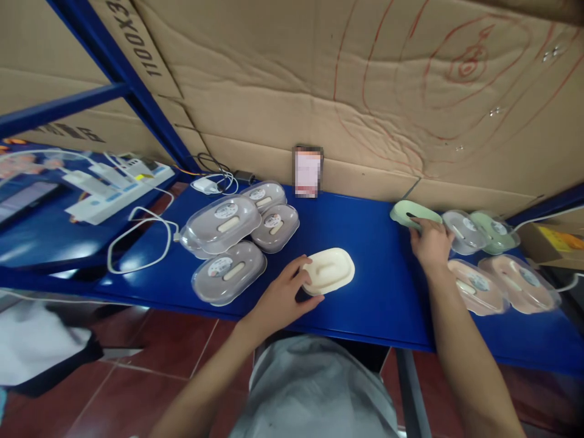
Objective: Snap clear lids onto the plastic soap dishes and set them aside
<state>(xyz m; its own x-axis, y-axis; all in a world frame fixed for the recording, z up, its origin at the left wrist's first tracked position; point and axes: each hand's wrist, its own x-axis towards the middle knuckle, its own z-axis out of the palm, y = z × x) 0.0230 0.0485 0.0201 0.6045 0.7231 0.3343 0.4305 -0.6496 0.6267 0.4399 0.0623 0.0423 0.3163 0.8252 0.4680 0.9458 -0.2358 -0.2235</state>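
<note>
Two hands: left fingers (pixel 306 274) grip cream case (pixel 329 270), right fingers (pixel 422 228) touch green case (pixel 413 214).

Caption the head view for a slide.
Left hand grips a cream case; right hand touches a green case on the blue shelf.

Premises present as a small stockroom or packing workshop rather than a home or an office. Evidence: a blue metal table (pixel 365 286) set in blue steel racking (pixel 123 79), walled behind with flattened printed cardboard cartons (pixel 319 79); many identical oval goods under clear plastic covers (pixel 223 225), grouped in batches at both ends of the table. A white power strip (pixel 114 188) with trailing cables (pixel 137 237) sits on the neighbouring surface, above a red tiled floor (pixel 150 353).
</note>
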